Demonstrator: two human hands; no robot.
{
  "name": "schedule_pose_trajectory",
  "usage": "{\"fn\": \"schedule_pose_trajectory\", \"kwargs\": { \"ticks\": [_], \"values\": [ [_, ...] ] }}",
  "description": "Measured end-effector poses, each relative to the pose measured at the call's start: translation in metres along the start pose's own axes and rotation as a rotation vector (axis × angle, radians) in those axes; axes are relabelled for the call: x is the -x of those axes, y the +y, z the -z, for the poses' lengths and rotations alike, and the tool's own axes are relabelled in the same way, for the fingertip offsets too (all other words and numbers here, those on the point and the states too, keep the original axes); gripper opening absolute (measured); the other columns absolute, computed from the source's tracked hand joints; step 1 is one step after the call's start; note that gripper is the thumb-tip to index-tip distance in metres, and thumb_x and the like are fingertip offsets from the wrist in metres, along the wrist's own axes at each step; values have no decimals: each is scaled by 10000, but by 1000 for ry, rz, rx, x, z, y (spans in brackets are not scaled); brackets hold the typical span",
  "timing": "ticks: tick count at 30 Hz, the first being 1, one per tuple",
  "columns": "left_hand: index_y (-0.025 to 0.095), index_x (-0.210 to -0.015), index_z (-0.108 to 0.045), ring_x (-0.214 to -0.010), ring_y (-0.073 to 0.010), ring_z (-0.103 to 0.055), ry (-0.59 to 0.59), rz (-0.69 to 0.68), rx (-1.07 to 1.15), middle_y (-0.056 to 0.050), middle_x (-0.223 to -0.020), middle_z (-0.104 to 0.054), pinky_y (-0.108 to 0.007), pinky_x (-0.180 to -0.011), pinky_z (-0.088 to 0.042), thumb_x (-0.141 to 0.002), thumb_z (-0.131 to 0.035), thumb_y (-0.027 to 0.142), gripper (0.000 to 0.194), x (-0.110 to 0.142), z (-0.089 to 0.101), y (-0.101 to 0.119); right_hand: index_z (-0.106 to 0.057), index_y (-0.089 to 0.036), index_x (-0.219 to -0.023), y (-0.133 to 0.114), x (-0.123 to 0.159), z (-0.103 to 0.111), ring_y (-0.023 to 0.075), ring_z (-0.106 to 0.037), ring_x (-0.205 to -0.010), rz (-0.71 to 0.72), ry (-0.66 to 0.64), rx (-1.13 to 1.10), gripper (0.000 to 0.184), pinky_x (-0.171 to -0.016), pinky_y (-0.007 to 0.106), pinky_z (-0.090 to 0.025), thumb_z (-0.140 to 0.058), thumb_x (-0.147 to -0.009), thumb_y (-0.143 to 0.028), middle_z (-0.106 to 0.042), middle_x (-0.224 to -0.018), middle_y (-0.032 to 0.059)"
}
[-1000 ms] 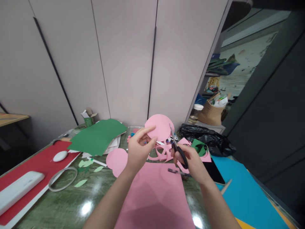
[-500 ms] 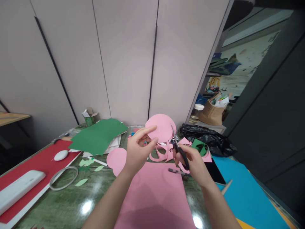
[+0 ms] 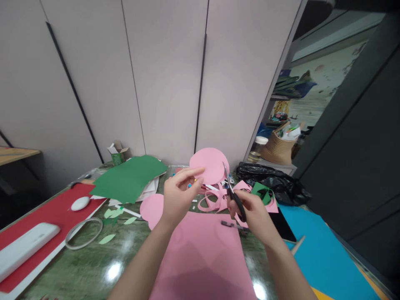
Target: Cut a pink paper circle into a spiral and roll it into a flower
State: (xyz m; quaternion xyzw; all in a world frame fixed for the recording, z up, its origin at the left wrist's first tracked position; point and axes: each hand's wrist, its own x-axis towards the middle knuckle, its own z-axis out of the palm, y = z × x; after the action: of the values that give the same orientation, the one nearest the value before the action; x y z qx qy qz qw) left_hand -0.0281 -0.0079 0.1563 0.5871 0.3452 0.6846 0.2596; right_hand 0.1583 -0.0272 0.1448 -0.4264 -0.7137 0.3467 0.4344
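My left hand (image 3: pixel 183 196) pinches a round pink paper disc (image 3: pixel 210 164) by its lower left edge, holding it up in front of the cabinet. In my right hand (image 3: pixel 248 208) is a pair of scissors (image 3: pixel 235 196) with black handles, its blades pointing up across the disc's right edge. The blades look nearly closed. Curled pink paper scraps (image 3: pixel 214 202) lie on the table below the disc. Nearer me is a large pink sheet (image 3: pixel 206 258). Rounded pink cutouts (image 3: pixel 153 208) rest left of my left wrist, and a dark pen (image 3: pixel 233 225) lies by the right hand.
On the left are a green sheet (image 3: pixel 129 179), a red sheet (image 3: pixel 37 212), a white oval object (image 3: pixel 80 203), a roll of tape or ring (image 3: pixel 83 234) and pale green paper leaves (image 3: pixel 107 239). To the right are a black plastic bag (image 3: pixel 271 181) and a blue sheet (image 3: pixel 328 254).
The disc has shifted slightly up and left together with my left hand. The scissors have moved a little to the left at its right edge.
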Motion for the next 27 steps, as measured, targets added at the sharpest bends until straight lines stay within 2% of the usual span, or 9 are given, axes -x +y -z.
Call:
{"fn": "schedule_pose_trajectory", "kwargs": {
  "ticks": [6, 10, 16, 18, 23, 27],
  "values": [
    [174, -908, -698, -733, -110, -589, 24, 9, 4, -57, -879, -679, -226, -707, -502, -710, -642, 195, 206, 0, -1, 1, -526, -173, -611, 3, 0, 0, 102, -467, -555, -13, 1, -1, 187, -527, 210, -344, -471, -790, -167, -529, -555, -31],
    [177, -988, -670, -705, -102, -575, 28, 19, 44, -52, -869, -656, -219, -674, -503, -707, -649, 202, 283, 1, -3, -1, -531, -171, -608, 4, -1, 0, 103, -472, -558, -13, 0, 9, 194, -527, 211, -341, -474, -794, -173, -539, -555, -28],
    [168, -1070, -624, -581, -80, -527, -3, 78, 91, 15, -635, -554, -202, -586, -491, -699, -662, 215, 376, 2, -7, -3, -510, -168, -622, 2, -1, 0, 101, -458, -552, -5, -27, -37, 181, -524, 213, -333, -469, -798, -181, -528, -563, -28],
    [173, -1063, -627, -592, -76, -527, -19, 76, 81, 3, -680, -572, -194, -585, -489, -703, -658, 214, 363, 3, -7, -3, -514, -167, -646, 1, 0, 0, 102, -453, -550, 6, -36, -44, 179, -517, 214, -327, -460, -813, -205, -524, -567, -25],
    [189, -1043, -640, -682, -90, -563, -77, 73, 61, -70, -971, -620, -218, -641, -506, -709, -641, 200, 334, 6, -7, -1, -512, -168, -704, 2, 1, 0, 108, -446, -552, 23, -13, -66, 208, -511, 218, -324, -449, -843, -309, -509, -585, -18],
    [186, -1049, -638, -688, -99, -569, -97, 90, 56, -86, -1029, -614, -239, -646, -513, -707, -635, 200, 342, 6, -7, -1, -492, -173, -671, -1, 0, -2, 109, -419, -559, 40, 15, -57, 208, -515, 221, -320, -455, -831, -301, -488, -584, -20]
  ]
}}
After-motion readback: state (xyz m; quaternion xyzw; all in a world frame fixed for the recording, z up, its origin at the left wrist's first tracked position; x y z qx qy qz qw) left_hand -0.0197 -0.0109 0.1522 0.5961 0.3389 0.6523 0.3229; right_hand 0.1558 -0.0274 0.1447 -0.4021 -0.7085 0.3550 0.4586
